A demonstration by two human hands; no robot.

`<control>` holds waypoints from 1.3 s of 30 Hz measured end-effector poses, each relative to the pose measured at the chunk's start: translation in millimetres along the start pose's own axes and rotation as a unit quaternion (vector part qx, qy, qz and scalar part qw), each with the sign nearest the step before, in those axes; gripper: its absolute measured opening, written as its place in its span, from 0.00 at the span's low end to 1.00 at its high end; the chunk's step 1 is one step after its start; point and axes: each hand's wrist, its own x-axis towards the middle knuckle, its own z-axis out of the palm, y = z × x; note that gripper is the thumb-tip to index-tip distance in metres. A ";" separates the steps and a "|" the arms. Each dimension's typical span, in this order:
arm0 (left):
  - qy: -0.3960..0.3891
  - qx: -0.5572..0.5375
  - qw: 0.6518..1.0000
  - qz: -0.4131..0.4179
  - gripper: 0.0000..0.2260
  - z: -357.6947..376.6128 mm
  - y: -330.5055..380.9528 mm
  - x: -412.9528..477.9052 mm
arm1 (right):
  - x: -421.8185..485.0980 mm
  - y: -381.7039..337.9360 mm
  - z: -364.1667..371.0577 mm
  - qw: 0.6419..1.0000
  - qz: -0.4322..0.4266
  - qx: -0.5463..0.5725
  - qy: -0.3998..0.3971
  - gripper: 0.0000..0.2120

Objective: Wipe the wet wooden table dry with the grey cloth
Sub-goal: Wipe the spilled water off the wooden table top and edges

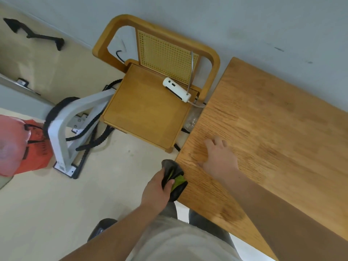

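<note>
Left hand holds grey cloth against wooden worktop edge.
Grip closed tight on the bunched cloth; right hand just beyond it, flat on worktop, fingers spread, holding nothing.

There is only one view, from a wide-angle camera worn on the person's head. It looks forward and steeply down, almost from above, and it is rolled to one side, so the edges of the wooden table run diagonally across the right half. The camera is close: the person's own body and both forearms fill the lower edge. The left hand with the grey cloth and the right hand sit near the lower centre. Farther off, a chair is in the middle, the floor on the left and the wall along the top.
</note>
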 end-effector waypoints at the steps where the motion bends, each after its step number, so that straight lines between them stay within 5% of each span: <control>1: -0.001 0.015 1.000 0.001 0.23 -0.2 9.4 7.4 | 0.5 5.7 -3.4 1.000 0.005 0.014 -0.004 0.34; 11: -0.049 0.062 0.996 0.050 0.31 7.1 165.5 144.4 | 17.1 72.6 -38.2 0.995 0.059 0.082 -0.013 0.34; 20: 0.052 0.319 0.929 0.182 0.34 27.5 96.2 56.8 | 83.6 117.3 -90.8 0.995 0.074 0.060 0.006 0.35; 32: -0.084 0.111 0.988 0.061 0.38 7.0 219.7 203.1 | 151.5 169.3 -134.6 0.994 0.108 -0.028 0.007 0.39; 36: -0.026 0.106 0.991 0.074 0.34 15.9 233.6 205.3 | 158.0 176.3 -128.5 0.990 0.137 0.015 0.010 0.47; 39: 0.065 0.223 0.963 0.133 0.31 34.3 208.1 164.8 | 165.0 181.6 -130.7 0.989 0.146 0.026 0.001 0.57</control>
